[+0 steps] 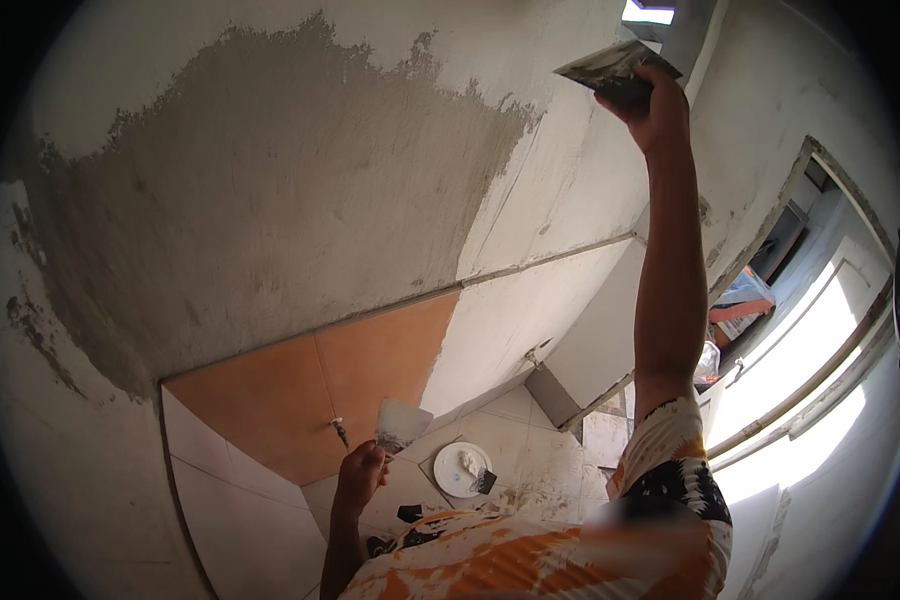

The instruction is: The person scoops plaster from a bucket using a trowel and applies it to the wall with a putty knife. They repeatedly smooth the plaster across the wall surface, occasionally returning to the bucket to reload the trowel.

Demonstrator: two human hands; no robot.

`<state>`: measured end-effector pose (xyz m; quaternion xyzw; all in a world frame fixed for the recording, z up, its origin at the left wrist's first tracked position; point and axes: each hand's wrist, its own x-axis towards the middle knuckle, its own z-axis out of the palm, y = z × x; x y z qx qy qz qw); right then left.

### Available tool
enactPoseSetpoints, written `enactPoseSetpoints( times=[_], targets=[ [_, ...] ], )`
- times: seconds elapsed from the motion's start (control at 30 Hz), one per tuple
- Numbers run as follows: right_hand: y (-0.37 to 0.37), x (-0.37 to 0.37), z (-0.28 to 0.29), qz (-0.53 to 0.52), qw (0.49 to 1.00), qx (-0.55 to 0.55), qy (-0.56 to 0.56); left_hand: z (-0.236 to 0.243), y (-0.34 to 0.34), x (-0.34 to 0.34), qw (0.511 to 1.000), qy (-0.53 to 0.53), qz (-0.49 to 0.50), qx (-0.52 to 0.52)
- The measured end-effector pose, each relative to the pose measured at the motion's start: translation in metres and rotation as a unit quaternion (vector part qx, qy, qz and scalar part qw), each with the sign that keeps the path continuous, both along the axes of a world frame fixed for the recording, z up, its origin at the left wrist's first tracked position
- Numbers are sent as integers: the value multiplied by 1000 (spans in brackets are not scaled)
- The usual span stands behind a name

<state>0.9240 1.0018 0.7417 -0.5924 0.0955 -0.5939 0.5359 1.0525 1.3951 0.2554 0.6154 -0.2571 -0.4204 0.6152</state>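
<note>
The wide scraper [610, 64] was high at the upper right of the view, near the angle where two walls met, its flat blade turned out to the left and streaked with pale and dark smears. Whether its edge touched the wall could not be told. The right hand [657, 108] held it at its near end, fingers and thumb closed around it, the arm stretched far up; any handle was hidden in the grip. It looked thin, light and fairly stiff, probably with a little spring toward the edge, and the smears might have made the blade slick, so the near end seemed the surest place to take hold, clear of the thin edge.

Low down, the smaller scraper [403, 424] stood blade upward in the left hand [362, 476], whose fingers were curled in tight around its lower end. It too seemed light and stiff, better gripped below its smeared base than by the corners.

Just beside that blade, a tap [339, 431] stuck out from an orange panel [260, 405]. Beyond, a white plate [450, 482] rested on the tiled floor [530, 440], bearing pale paste [472, 461] that looked soft and sticky. Above the panel, a large grey patch [300, 180] with a ragged border covered the wall
</note>
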Motion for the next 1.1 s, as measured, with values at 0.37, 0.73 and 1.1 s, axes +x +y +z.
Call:
enactPoseSetpoints(
  times=[0.37,0.73,1.1],
  targets=[
    [163,-26,-243,160,848,-494,103,170,-48,57,970,-71,-139,-189],
    [139,-31,-260,-72,760,-572,299,156,-14,41,969,-42,-115,-216],
    [158,-49,-332,300,875,380,1,83,-25,32,759,-635,112,-87]
  ],
)
